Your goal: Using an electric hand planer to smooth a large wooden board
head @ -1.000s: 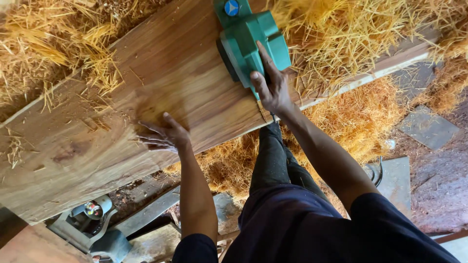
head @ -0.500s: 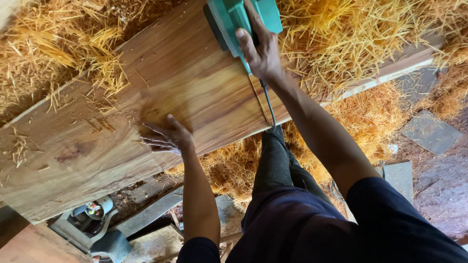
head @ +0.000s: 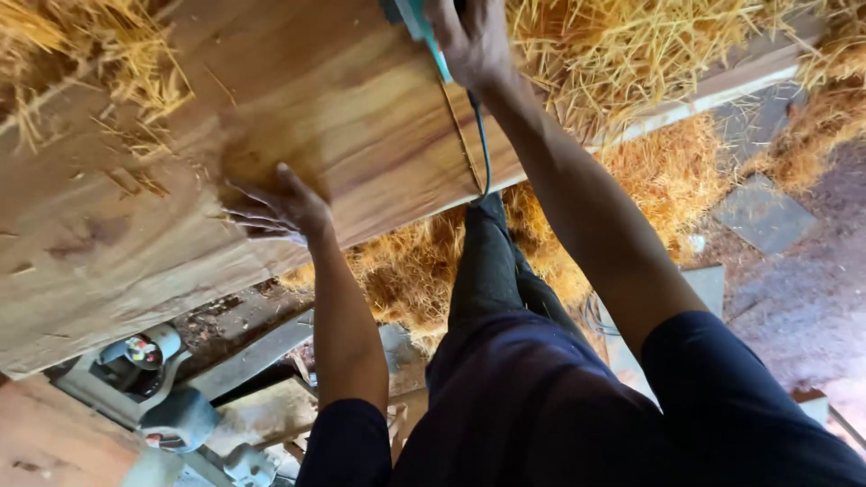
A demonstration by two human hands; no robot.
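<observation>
Here I see a wide wooden plank (head: 271, 135) slanting across the view, wood shavings (head: 631, 54) heaped beyond it. My left hand (head: 280, 203) lies flat and open on the plank. My right hand (head: 469, 36) is closed around a green power planer (head: 419, 22) at the top edge.

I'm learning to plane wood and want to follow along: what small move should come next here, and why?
Probably keep pushing the green power planer on along the wide reddish-brown wooden plank. The right hand grips it at the far end of a stretched arm, near the picture's top edge, while the left hand lies flat on the plank, steadying it. Its cord trails behind, clear of the path.
</observation>
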